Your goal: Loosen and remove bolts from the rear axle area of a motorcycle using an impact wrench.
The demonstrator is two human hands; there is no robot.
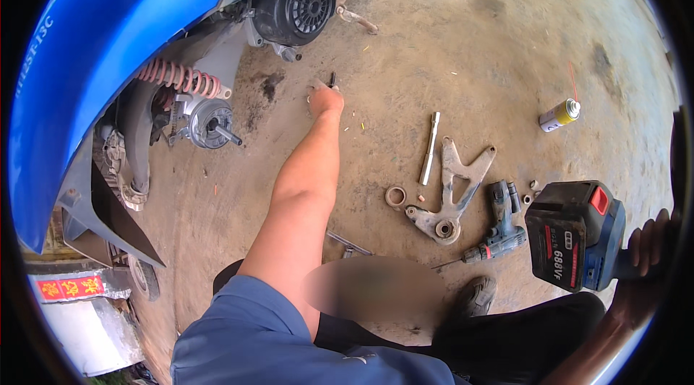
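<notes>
Because its thick battery (pixel 567 233) probably makes the power tool (pixel 604 255) end-heavy, the handle (pixel 624 265) seems the safest hold — the right hand (pixel 650 242) has its fingers wrapped there, right of the metal bracket (pixel 452 203). Left of and beyond the bracket, the left hand (pixel 324 99) meets a small dark piece (pixel 332 78), likely stiff, light — whether clamped, I cannot tell.
</notes>
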